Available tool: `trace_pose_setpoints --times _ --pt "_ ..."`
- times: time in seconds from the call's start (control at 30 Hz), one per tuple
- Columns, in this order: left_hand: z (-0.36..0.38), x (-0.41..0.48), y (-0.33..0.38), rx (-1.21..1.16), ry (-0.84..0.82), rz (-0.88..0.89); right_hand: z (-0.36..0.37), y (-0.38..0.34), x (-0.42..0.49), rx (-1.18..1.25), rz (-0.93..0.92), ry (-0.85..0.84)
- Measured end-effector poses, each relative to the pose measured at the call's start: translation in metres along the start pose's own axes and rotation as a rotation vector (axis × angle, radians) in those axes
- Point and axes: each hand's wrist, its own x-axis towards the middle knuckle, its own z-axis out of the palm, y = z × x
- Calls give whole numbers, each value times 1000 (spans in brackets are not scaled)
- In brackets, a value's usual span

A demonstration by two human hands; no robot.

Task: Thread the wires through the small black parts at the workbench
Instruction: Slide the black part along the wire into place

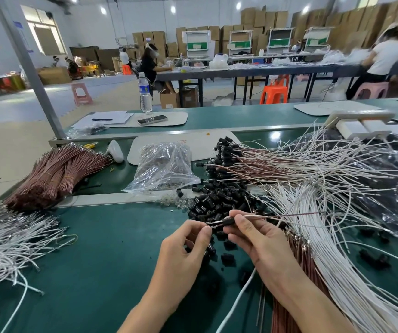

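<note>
Over the green bench (97,248), the right hand (258,239) keeps a pinching grip on a small black part (228,221) with two wires (265,216) through it, the left hand (188,243) pinches their tips, and beyond the loose heap of black parts (217,203) lies a clear plastic bag (164,167) — full of dark pieces.

A lane of bare green bench mat (101,255) is left open beside the left hand (186,248). It is bounded on the left by loose white wires (8,236). Ahead, passage is blocked by the pile of black parts (219,203). The right side is closed by a dense white wire bundle (332,272). The gap between left hand and right hand (260,239) is spanned by a pinched wire (216,222).
</note>
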Motion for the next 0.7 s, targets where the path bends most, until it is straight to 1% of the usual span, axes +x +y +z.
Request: trace_pose_setpoints --times 0.13,0.33,0.5,0.7 --pt "0 0 -3 3 -3 -15 0 -1 -2 -25 -11 -2" --pt "0 1 -2 6 41 -54 -1 -1 -3 -100 -37 -5" --pt "1 0 -3 -13 32 -33 -2 0 -3 -155 -54 -5" --pt "1 0 0 -65 19 -65 -1 1 -3 -180 -51 7"
